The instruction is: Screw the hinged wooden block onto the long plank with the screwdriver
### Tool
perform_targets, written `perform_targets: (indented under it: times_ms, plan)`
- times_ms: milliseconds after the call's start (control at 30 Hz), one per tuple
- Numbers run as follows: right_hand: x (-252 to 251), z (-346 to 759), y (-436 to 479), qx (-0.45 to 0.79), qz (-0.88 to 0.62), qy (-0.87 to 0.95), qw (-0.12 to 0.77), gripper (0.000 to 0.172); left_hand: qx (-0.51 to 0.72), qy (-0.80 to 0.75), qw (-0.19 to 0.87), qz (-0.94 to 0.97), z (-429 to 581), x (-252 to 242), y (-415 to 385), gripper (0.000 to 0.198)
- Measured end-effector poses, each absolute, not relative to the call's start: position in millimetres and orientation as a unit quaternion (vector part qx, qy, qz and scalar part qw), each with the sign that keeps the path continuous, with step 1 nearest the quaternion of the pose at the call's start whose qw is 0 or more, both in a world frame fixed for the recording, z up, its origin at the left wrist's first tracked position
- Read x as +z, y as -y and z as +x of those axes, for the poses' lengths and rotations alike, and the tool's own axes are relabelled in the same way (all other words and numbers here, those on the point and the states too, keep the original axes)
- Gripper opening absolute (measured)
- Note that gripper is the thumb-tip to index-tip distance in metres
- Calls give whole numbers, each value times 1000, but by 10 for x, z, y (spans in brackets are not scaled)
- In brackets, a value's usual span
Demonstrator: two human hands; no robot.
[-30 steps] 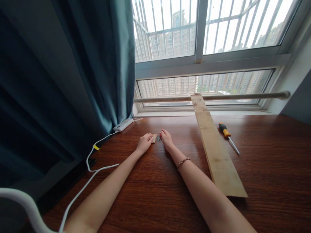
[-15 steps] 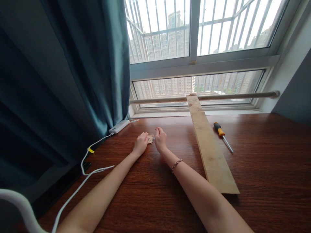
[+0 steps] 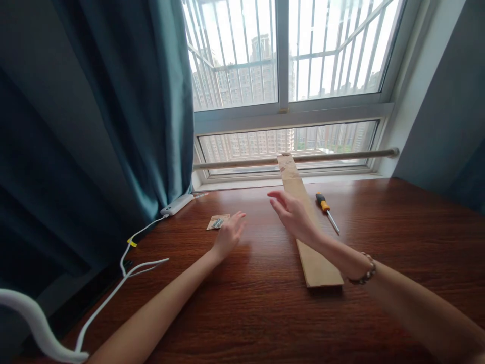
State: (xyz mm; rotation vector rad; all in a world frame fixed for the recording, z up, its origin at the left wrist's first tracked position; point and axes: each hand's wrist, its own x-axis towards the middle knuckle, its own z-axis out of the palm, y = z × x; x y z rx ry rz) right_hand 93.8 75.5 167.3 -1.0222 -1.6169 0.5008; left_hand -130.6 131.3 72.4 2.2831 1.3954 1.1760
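My left hand [image 3: 230, 233] is open above the table, its fingers pointing right and slightly blurred. Just to its left lies a small flat tan piece [image 3: 210, 222] with small dark metallic parts [image 3: 217, 223] on top; their kind is too small to make out. My right hand [image 3: 290, 212] is raised over the long wooden board [image 3: 322, 265], fingers stretched toward the left, with nothing in them. Whether this hand touches the board I cannot tell. To the right of the board rests a screwdriver [image 3: 323, 203] with a black and yellow handle.
The board's far end reaches a horizontal rail [image 3: 341, 156] at the barred window. A white power strip [image 3: 177, 205] lies by the blue curtain [image 3: 159, 126], its white cable [image 3: 125, 263] running down the left side of the brown wooden table [image 3: 235, 313].
Both hands have come away from the small tan piece, which now lies uncovered with metallic parts on it. My right hand has moved right, over the board. The whole view has shifted slightly.
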Motion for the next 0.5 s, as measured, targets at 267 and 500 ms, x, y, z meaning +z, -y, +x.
perform_targets:
  times_ms: [267,500]
  plan:
    - [900,1996,-1107,328,-624,463,537,32,422,-502,502,563,-36,825,-1368,20]
    - [896,1733,-896,580,-411,406,574,25,457,-513,645,335,683,979,-1504,19]
